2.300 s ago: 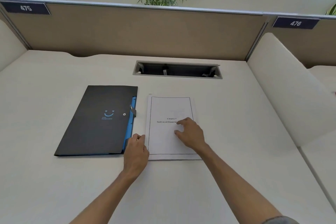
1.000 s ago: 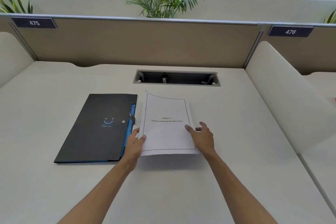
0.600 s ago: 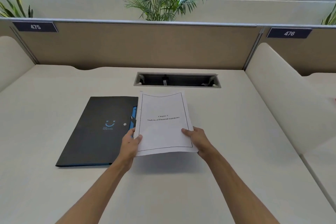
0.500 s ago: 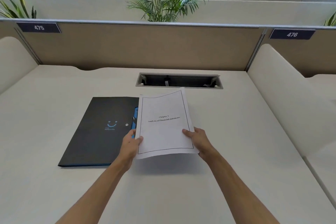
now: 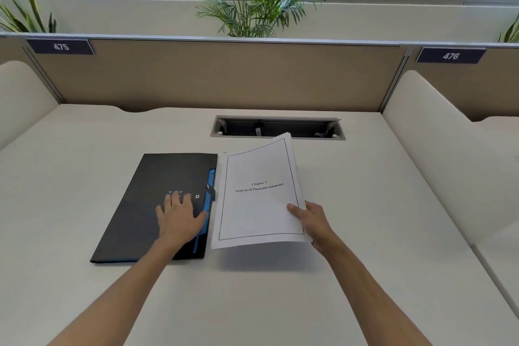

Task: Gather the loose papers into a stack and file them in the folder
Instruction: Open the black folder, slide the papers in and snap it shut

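Note:
A stack of white papers [image 5: 258,196] with a printed title page hangs tilted above the desk, its right side raised. My right hand [image 5: 311,219] grips its lower right edge, thumb on top. To its left a black folder [image 5: 146,205] with a blue inner edge and a snap clasp lies closed on the desk. My left hand [image 5: 179,219] rests flat on the folder's cover with fingers spread, covering the blue logo.
A recessed cable tray [image 5: 278,128] sits in the desk behind the papers. A beige partition [image 5: 219,76] closes the back, and a rounded white divider [image 5: 438,149] runs along the right. Potted palms stand behind the partition.
My left hand has let go of the papers and moved left onto the folder cover. The stack is now held by my right hand alone and tilts up on its right side.

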Motion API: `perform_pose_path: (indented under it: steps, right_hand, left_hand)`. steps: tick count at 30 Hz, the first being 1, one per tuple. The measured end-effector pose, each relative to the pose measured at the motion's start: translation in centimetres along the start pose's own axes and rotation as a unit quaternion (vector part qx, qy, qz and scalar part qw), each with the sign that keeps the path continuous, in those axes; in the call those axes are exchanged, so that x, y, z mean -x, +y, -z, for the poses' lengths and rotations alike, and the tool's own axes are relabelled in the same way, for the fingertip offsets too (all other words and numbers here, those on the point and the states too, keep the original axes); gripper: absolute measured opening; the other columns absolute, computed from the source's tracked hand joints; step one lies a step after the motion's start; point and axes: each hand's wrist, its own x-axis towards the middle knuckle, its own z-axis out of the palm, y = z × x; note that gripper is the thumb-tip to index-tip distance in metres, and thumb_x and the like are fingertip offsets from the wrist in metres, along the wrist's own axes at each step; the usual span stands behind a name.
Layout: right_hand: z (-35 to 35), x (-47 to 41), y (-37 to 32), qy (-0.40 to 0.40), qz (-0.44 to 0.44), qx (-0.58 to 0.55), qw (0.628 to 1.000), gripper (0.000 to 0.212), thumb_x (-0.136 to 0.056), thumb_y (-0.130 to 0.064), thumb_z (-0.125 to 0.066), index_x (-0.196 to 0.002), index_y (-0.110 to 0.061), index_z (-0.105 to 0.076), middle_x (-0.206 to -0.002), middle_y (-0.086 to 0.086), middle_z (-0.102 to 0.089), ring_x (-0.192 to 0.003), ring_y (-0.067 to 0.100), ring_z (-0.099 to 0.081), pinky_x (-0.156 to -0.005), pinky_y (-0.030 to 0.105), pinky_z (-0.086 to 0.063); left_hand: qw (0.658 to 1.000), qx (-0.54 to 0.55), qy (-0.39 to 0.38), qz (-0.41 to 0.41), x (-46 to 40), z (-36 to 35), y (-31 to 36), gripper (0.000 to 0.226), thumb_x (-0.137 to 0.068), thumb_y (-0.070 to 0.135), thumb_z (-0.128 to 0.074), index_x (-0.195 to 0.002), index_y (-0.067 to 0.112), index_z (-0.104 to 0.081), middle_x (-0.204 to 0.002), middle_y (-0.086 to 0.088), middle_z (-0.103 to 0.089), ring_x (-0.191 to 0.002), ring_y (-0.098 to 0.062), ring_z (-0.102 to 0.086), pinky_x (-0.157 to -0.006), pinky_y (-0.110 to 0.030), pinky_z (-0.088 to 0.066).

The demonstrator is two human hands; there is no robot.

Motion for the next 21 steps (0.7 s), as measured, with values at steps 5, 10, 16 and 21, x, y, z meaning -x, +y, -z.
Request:
perform_pose_path:
  steps: [5, 10, 16, 21]
  right_hand:
    - [0.3, 0.2, -0.1, -0.011, -0.01, 0.002, 1.0, 0.012, -0.092, -0.01, -0.063, -0.101, -0.009, -0.072, -0.097, 0.005, -0.077, -0.086, 0.022, -0.074, -0.082, 0.036, -0.059]
    - [0.3, 0.4, 0.0, -0.019, -0.016, 0.001, 1.0, 0.013, -0.092, -0.01, -0.063, -0.101, -0.009, -0.073, -0.096, 0.005, -0.077, -0.083, 0.021, -0.074, -0.078, 0.033, -0.06]
    - [0.1, 0.5, -0.1, -0.038, -0.021, 0.0, 0.999, 0.012, -0.092, -0.01, -0.064, -0.1, -0.01, -0.073, -0.099, 0.007, -0.077, -0.086, 0.021, -0.075, -0.077, 0.031, -0.061]
    - [-0.2, 0.4, -0.1, -0.056, -0.034, -0.007, 0.998, 0.015, -0.091, -0.011, -0.065, -0.104, -0.008, -0.072, -0.102, 0.009, -0.077, -0.089, 0.022, -0.075, -0.076, 0.03, -0.061]
  left_hand:
    - [0.993, -0.083, -0.08, 0.019, -1.5, 0.7, -0.5, 0.087, -0.083, 0.069, -0.047, -0.149, 0.018, -0.024, -0.16, -0.019, -0.009, -0.147, -0.04, 0.001, -0.109, -0.068, 0.006]
    - [0.986, -0.002, -0.161, 0.049, -2.0, 1.2, -0.7, 0.097, -0.08, 0.061, -0.059, -0.151, 0.015, -0.012, -0.16, -0.02, -0.006, -0.145, -0.043, -0.01, -0.111, -0.065, -0.023]
    - [0.988, -0.046, -0.148, 0.023, -2.3, 2.0, -0.6, 0.071, -0.081, 0.048, -0.055, -0.14, 0.014, -0.034, -0.147, -0.02, -0.033, -0.129, -0.039, -0.041, -0.097, -0.049, -0.045]
    - [0.993, -0.082, -0.067, -0.046, -2.2, 3.3, -0.2, 0.062, -0.093, 0.025, -0.038, -0.151, 0.016, -0.016, -0.113, -0.014, -0.061, -0.103, -0.034, -0.058, -0.077, -0.04, -0.046]
